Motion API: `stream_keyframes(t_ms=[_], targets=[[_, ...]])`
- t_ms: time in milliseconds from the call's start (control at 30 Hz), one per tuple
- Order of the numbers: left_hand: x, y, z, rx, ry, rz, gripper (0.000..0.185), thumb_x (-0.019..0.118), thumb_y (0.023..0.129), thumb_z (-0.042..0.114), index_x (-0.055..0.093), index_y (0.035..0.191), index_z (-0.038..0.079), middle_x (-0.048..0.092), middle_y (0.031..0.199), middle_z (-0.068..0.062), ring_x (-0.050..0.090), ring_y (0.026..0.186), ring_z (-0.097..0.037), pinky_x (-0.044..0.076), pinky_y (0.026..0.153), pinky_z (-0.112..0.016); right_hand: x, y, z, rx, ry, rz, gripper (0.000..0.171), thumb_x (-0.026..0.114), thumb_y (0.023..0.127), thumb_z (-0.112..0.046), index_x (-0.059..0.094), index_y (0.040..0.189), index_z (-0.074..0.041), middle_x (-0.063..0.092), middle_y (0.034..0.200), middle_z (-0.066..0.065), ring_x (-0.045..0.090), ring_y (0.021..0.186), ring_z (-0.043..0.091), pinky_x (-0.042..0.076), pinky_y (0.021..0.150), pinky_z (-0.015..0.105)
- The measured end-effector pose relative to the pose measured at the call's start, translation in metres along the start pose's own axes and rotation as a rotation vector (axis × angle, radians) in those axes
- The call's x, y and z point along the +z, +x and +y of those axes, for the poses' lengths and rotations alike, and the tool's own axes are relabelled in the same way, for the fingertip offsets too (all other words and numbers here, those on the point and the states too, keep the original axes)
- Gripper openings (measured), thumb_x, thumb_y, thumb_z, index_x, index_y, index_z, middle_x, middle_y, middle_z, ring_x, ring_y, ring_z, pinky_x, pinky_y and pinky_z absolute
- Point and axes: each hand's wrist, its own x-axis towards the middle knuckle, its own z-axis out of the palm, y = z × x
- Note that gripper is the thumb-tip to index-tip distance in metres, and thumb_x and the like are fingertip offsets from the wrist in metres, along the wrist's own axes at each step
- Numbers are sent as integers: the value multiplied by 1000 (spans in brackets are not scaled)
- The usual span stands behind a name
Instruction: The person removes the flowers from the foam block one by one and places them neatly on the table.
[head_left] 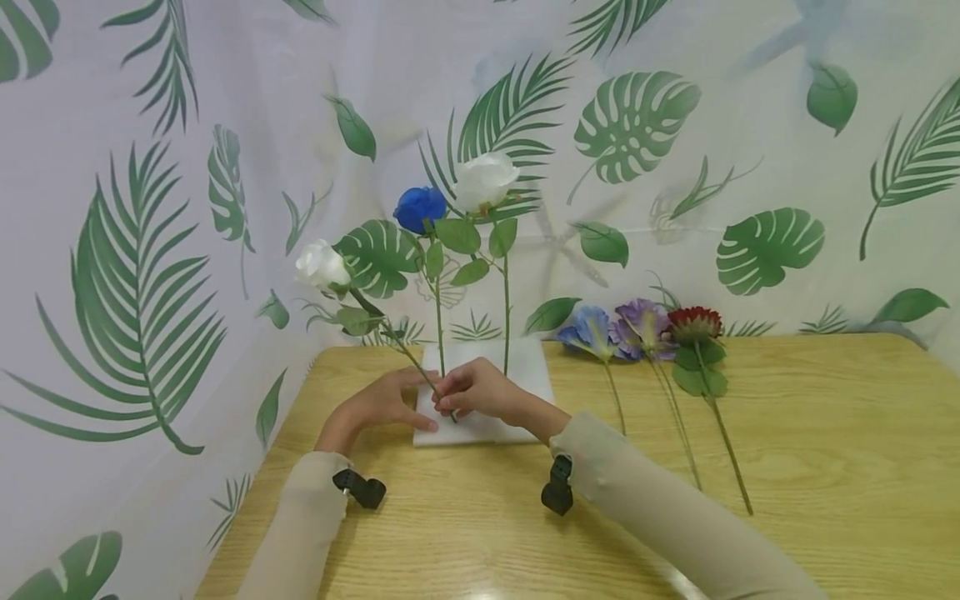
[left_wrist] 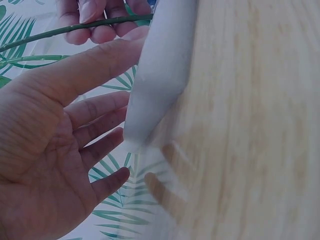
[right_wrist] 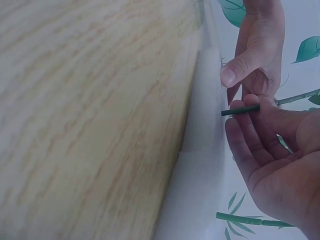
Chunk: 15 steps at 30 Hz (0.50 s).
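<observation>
A white rose point(head_left: 322, 265) leans to the left, its green stem point(right_wrist: 242, 110) pinched near the lower end by my right hand point(head_left: 487, 393). The cut end is at the top of a white foam block point(head_left: 480, 433); whether it touches the foam I cannot tell. My left hand point(head_left: 386, 402) is at the block's left side with fingers spread, thumb near the front edge; in the left wrist view its fingers point(left_wrist: 97, 110) are extended beside the foam. A blue rose point(head_left: 420, 208) and another white rose point(head_left: 486, 180) stand upright at the block, the bases of their stems partly hidden by my right hand.
To the right on the wooden table point(head_left: 825, 450) lie a blue flower point(head_left: 590, 332), a purple flower point(head_left: 642, 327) and a dark red flower point(head_left: 695, 323), stems toward me. A leaf-printed cloth point(head_left: 525, 50) hangs behind and along the left side.
</observation>
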Motion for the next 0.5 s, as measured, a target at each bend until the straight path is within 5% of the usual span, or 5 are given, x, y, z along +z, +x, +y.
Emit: stream_keyframes(t_ms=[500], targets=[[1, 1, 2, -13, -14, -1, 79, 90, 79, 25, 54, 146, 8, 47, 157, -13, 35, 150, -36, 29, 124, -56, 0, 3, 5, -40, 1, 27, 13, 72, 92, 1, 75, 101, 9, 78, 94, 19, 70, 78, 8, 63, 74, 33]])
